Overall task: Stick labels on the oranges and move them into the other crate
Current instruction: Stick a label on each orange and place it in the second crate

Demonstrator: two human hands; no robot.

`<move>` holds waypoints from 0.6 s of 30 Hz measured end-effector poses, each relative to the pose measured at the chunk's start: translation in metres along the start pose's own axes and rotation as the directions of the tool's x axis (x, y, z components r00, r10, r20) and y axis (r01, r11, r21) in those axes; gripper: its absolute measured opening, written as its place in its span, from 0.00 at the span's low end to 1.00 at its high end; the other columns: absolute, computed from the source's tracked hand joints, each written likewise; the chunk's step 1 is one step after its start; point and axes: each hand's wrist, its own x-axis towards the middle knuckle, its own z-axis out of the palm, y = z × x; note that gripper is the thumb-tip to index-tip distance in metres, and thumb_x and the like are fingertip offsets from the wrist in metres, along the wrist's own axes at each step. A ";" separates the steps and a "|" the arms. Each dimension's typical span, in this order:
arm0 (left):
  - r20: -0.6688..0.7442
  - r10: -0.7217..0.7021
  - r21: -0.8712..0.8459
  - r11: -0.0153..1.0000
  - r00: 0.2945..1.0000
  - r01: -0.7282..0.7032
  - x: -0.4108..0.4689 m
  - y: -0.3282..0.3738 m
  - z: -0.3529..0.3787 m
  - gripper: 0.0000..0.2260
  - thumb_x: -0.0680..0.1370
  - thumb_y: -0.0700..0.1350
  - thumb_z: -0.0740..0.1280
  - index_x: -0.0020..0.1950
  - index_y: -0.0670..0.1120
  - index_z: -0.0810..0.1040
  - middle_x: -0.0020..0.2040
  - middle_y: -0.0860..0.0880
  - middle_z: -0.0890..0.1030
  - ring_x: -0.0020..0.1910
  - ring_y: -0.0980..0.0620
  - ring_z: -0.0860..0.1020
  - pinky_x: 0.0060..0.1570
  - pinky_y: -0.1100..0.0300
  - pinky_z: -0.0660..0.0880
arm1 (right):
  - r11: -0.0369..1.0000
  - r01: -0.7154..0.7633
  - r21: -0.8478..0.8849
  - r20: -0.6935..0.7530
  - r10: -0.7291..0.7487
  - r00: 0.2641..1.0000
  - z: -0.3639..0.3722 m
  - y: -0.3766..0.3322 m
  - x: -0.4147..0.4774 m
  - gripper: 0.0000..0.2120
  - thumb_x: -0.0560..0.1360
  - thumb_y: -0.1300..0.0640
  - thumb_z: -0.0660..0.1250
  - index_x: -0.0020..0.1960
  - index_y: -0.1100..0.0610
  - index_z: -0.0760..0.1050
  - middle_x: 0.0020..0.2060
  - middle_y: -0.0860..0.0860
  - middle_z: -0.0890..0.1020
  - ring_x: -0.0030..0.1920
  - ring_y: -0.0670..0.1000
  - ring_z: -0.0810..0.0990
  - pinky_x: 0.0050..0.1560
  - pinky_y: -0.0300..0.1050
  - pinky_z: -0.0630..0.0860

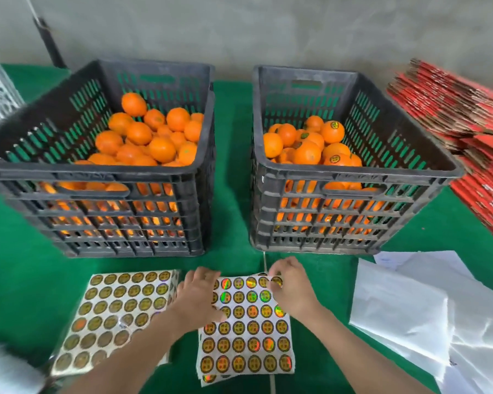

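On the green table's back left, left crate (97, 177): black, heaped with oranges (138, 133).
Spare sheet (117, 314): near the front edge, just left of the hands.
Left hand (199, 297): loose, fingers pressing the label sheet (248, 331) down.
Right hand (292, 288): fingertips pinching a label (276, 280) at the sheet's far right corner.
Right crate (353, 173): back right, holding labelled oranges (333, 131).
Red cartons (453, 100): stacked along the right edge.
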 end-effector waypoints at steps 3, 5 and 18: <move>-0.107 0.018 -0.146 0.989 0.994 -0.033 -0.001 0.012 -0.011 0.39 0.68 0.53 0.73 0.75 0.56 0.58 0.72 0.57 0.63 0.72 0.52 0.58 0.75 0.45 0.50 | 0.978 0.038 0.205 0.021 -0.043 0.999 -0.015 -0.014 0.006 0.08 0.76 0.64 0.65 0.42 0.53 0.71 0.42 0.47 0.77 0.46 0.45 0.76 0.47 0.27 0.69; -0.194 -0.018 -0.376 0.925 0.981 -0.057 -0.001 0.020 -0.027 0.29 0.69 0.52 0.74 0.69 0.57 0.69 0.57 0.62 0.74 0.60 0.55 0.72 0.70 0.46 0.62 | 0.964 0.091 0.251 0.009 -0.096 0.995 -0.024 -0.022 0.009 0.09 0.76 0.63 0.66 0.42 0.52 0.71 0.41 0.43 0.76 0.43 0.39 0.74 0.44 0.24 0.67; 0.189 -0.111 -0.865 0.450 0.976 0.219 0.006 0.036 -0.067 0.11 0.73 0.35 0.69 0.32 0.43 0.75 0.28 0.44 0.80 0.26 0.49 0.78 0.29 0.61 0.74 | 0.871 0.481 -0.099 -0.363 -0.482 0.797 -0.008 -0.041 -0.020 0.10 0.63 0.62 0.78 0.43 0.58 0.83 0.39 0.52 0.78 0.42 0.54 0.76 0.47 0.47 0.73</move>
